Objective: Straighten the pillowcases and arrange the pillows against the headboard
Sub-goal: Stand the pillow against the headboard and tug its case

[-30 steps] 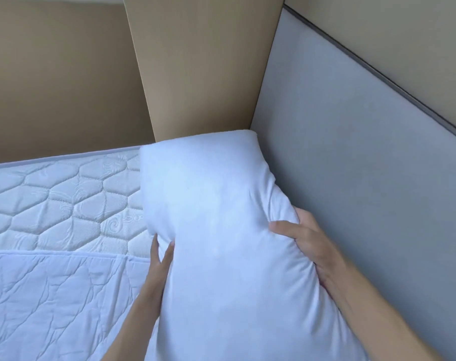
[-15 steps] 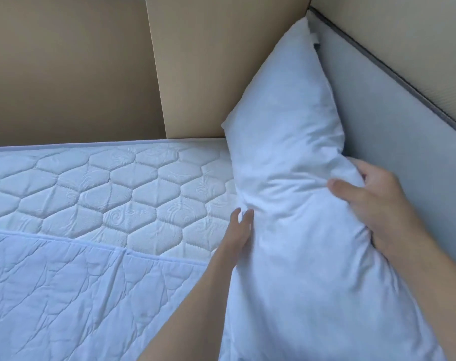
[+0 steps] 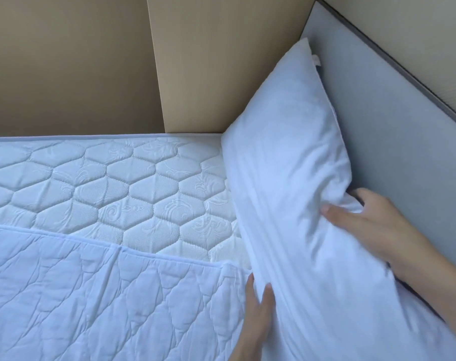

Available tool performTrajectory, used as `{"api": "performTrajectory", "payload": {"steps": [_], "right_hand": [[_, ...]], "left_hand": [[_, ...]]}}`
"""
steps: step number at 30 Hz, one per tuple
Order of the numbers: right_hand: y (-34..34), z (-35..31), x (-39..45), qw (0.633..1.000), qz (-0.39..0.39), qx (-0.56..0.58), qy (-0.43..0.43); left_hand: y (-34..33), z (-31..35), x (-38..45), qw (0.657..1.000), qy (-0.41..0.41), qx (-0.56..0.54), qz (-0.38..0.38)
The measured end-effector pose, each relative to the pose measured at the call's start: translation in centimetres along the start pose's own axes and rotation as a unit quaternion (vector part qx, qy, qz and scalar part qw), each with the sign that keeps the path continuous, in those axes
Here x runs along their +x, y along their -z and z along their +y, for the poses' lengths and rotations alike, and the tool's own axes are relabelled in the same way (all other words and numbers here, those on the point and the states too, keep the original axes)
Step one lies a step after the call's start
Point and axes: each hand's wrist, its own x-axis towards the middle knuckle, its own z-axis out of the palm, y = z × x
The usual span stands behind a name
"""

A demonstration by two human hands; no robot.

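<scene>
A white pillow (image 3: 287, 162) in a creased pillowcase stands on its long edge, leaning against the grey padded headboard (image 3: 393, 131) at the right. Its far corner reaches up toward the corner of the wall. My right hand (image 3: 365, 225) grips the pillow's upper edge, thumb on the front and fingers behind, between pillow and headboard. My left hand (image 3: 257, 306) rests flat against the pillow's lower front face, fingers extended. The near end of the pillow runs out of view at the bottom right.
The bare quilted mattress (image 3: 104, 186) lies to the left of the pillow. A white quilted cover (image 3: 91, 295) is folded back across the near part of the bed. Beige wall panels (image 3: 195, 61) border the far side and the corner.
The pillow has been pushed from in front of me to the right, against the headboard, and settled lower. My left hand slid down its front face; my right hand stayed on the upper edge.
</scene>
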Motion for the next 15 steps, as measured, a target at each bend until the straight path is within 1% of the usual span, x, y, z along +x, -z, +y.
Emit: {"api": "performTrajectory", "payload": {"steps": [2,4,6,7,8,10,11,12,13,15], "right_hand": [[0.0,-0.4,1.7,0.998,0.04,-0.044,0.003],[-0.4,-1.2,3.9,0.996,0.082,-0.031,0.017],[-1.2,-2.0,5.6,0.998,0.068,0.016,0.009],[-1.6,-2.1,5.8,0.998,0.049,0.045,0.01],[-1.7,-2.3,5.7,0.996,0.047,0.067,0.02],[-0.9,-2.2,4.9,0.99,0.091,0.099,0.048],[-0.1,-2.2,4.5,0.984,0.111,0.127,0.062],[0.7,-2.3,4.2,0.977,0.124,0.157,0.074],[1.5,-2.4,4.0,0.971,0.134,0.179,0.085],[2.0,-2.2,4.3,0.964,0.151,0.192,0.103]], "left_hand": [[0.4,1.5,1.8,0.999,0.008,-0.039,0.027],[0.7,3.9,4.3,0.998,-0.018,-0.054,0.025],[0.0,7.0,6.7,0.996,-0.041,-0.082,0.019],[-0.3,7.8,8.5,0.994,-0.04,-0.103,0.006],[-0.7,8.8,10.3,0.99,-0.039,-0.131,-0.018],[-1.8,12.1,11.7,0.981,-0.031,-0.182,-0.065],[-2.1,14.0,11.4,0.982,-0.035,-0.169,-0.079],[-2.5,15.5,11.3,0.984,-0.048,-0.152,-0.074],[-3.0,17.1,10.9,0.984,-0.072,-0.145,-0.079],[-3.7,18.9,10.8,0.984,-0.089,-0.12,-0.095]]}}
